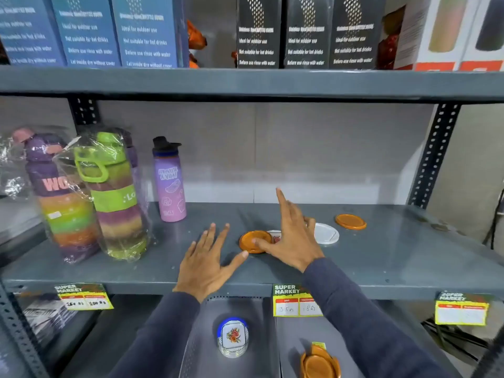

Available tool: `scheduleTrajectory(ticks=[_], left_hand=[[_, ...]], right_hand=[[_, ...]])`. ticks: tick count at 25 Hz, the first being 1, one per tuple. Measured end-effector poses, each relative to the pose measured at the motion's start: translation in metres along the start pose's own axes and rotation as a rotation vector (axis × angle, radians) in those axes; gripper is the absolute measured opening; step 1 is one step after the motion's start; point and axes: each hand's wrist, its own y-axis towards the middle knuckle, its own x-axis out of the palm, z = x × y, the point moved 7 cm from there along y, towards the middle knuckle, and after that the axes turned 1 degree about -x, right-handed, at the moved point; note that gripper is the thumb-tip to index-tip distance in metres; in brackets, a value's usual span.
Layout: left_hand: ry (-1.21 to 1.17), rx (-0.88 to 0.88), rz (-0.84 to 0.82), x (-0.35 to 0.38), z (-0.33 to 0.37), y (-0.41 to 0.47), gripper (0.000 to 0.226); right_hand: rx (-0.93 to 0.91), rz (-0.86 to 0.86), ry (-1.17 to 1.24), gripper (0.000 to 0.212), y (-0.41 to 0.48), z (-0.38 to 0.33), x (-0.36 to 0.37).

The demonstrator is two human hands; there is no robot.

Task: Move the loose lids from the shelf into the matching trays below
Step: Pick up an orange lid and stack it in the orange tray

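Yellow price tags headed "SUPER MARKET" hang from the front lip of the grey metal shelf: one at the left, one in the middle with handwritten figures that look like "35 Rs" and "18 Rs", and one at the right too blurred to read. On the upper shelf, blue boxes and black boxes carry lines such as "Ideal for outdoor use" and "Not suitable for hot drinks". The lilac bottle reads "APROVEITA A VIDA!"; two plastic-wrapped striped bottles stand to its left.

Four loose lids lie on the shelf. An orange lid sits near the middle, with a small white patterned lid just behind it, mostly hidden by the right hand. A plain white lid lies to the right, and another orange lid further right and back.

The right hand's thumb rests on the orange lid, forefinger pointing up, nothing grasped. The left hand is spread flat and released, its thumb tip at the lid's front edge.

Below, one tray holds a stack of patterned lids, and the tray beside it holds orange lids. The right half of the shelf is bare, bounded by a perforated upright.
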Motion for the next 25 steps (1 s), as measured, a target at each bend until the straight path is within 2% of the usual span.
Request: scheduleTrajectory(ticks=[2, 4, 9, 11, 14, 18, 21, 23, 25], left_hand=[[0.073, -0.014, -0.123, 0.017, -0.006, 0.002, 0.1], [0.138, -0.034, -0.162, 0.025, -0.013, 0.007, 0.101], [0.158, -0.049, -0.143, 0.024, -0.015, 0.011, 0.101], [0.157, -0.051, -0.154, 0.025, -0.015, 0.01, 0.101], [0.155, -0.056, -0.15, 0.023, -0.014, 0.01, 0.1], [0.154, -0.056, -0.142, 0.022, -0.013, 0.008, 0.1], [0.156, -0.057, -0.167, 0.022, -0.011, 0.007, 0.109], [0.159, -0.056, -0.179, 0.02, -0.009, 0.006, 0.114], [0.142, -0.056, -0.19, 0.017, -0.007, 0.004, 0.114]], right_hand=[[0.053, -0.162, -0.02, 0.134, 0.007, 0.007, 0.026], [0.092, -0.245, -0.068, 0.137, 0.009, 0.02, 0.047], [0.122, -0.262, 0.0, 0.128, 0.021, 0.03, 0.068], [0.108, -0.189, 0.056, 0.123, 0.019, 0.024, 0.059], [0.023, 0.01, 0.153, 0.116, 0.007, 0.0, 0.022], [-0.198, 0.367, 0.128, 0.108, -0.032, -0.055, -0.058], [-0.389, 0.599, 0.158, 0.098, -0.071, -0.093, -0.115], [-0.454, 0.625, 0.215, 0.092, -0.09, -0.11, -0.138], [-0.43, 0.558, 0.22, 0.093, -0.102, -0.112, -0.145]])
